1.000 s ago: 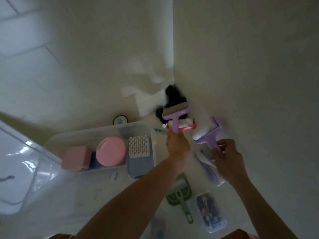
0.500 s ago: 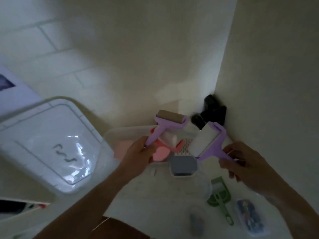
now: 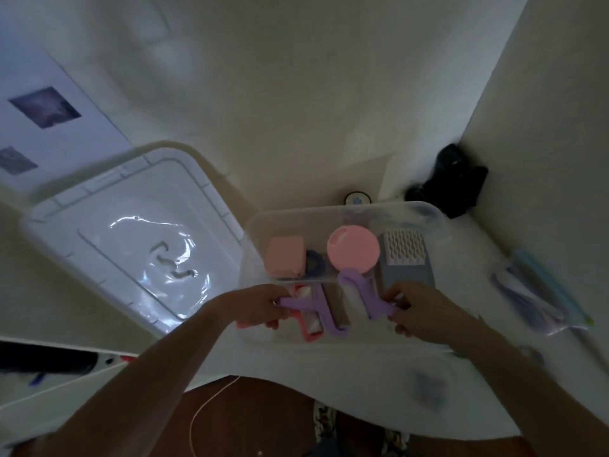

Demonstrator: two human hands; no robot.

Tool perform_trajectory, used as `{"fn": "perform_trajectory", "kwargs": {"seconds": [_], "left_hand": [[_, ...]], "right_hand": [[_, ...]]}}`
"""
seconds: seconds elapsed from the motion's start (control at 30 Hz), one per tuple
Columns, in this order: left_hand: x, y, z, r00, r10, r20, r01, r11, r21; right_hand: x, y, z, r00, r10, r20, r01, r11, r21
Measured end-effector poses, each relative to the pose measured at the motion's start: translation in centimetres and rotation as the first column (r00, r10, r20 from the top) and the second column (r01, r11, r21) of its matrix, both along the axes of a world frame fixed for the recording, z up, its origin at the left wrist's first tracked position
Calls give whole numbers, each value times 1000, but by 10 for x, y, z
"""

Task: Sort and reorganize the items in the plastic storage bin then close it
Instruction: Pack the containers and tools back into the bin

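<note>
Bin [image 3: 253,225], left hand [image 3: 253,308] gripping purple roller [image 3: 316,303]; right hand [image 3: 418,308] gripping another [image 3: 362,291]

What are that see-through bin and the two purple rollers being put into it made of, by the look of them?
The storage bin looks like clear, slightly frosted plastic: its contents show through the walls. The purple rollers, one in the left hand at and one in the right hand at, appear to be matte moulded plastic frames. Their drums may be paper or sticky sheet, but blur leaves that open.

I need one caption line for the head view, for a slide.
Both hands, left and right, lower purple lint rollers into the clear bin; its lid lies beside it.
</note>
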State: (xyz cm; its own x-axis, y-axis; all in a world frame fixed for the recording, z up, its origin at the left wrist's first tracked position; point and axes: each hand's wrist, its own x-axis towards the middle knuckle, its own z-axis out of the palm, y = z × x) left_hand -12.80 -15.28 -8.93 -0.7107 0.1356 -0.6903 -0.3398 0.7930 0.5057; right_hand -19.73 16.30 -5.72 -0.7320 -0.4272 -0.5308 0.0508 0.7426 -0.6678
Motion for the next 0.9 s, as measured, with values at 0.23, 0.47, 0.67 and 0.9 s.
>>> {"fn": "perform_trajectory", "kwargs": {"seconds": [0.23,0.47,0.67,0.9], "left_hand": [[-23,-5,-36,980,-187,74,193,977,-93],[-27,-1,-55,875,-481,49,448,769,-456],[-22,-7,-74,879,-466,-101,374,805,-459],[-25,-4,-70,941,-319,-114,277,919,-281]], "right_hand": [[1,-60,-36,981,192,-42,-160,905,393],[2,-97,-59,990,135,-46,-105,907,407],[-5,-114,-77,986,149,75,-164,941,295],[-9,-106,-91,934,351,63,-355,898,260]]}}
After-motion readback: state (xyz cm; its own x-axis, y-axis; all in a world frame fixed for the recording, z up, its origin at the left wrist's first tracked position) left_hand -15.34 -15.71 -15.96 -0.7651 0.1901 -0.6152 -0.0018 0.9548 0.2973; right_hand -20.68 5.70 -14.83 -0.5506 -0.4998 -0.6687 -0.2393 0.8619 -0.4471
